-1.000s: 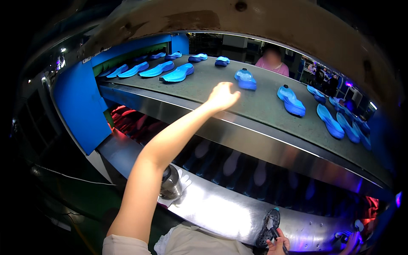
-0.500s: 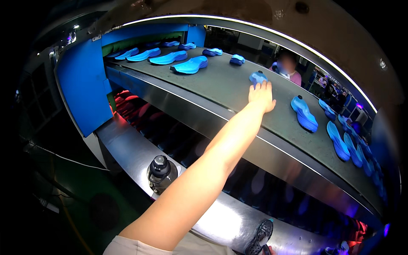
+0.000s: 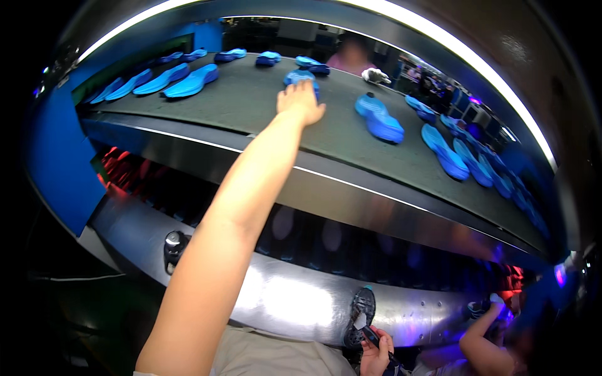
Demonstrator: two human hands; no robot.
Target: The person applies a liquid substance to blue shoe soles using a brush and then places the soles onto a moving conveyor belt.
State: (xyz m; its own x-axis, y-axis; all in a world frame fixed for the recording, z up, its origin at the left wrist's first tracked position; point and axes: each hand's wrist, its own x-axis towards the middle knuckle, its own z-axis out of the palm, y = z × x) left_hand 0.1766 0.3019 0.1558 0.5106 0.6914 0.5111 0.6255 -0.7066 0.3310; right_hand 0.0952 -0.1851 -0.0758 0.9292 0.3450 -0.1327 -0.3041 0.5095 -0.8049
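While the left hand [image 3: 300, 104] lays its fingers over a blue sole [image 3: 298, 76] on the belt [image 3: 232, 103], the right hand [image 3: 376, 358] holds a brush [image 3: 370, 336] by its handle at a black shoe [image 3: 362, 303] on the metal ledge [image 3: 282, 297]. The reach looks complete: the left hand appears to touch the blue sole, though whether its grip is closed cannot be told. It appears to rest on the belt, unlifted, and other soles [image 3: 379, 120] lie to both sides, apart from either hand. Partly hidden by the fingers, the blue sole shows a bright, light top at its far end and deeper blue along its right side.
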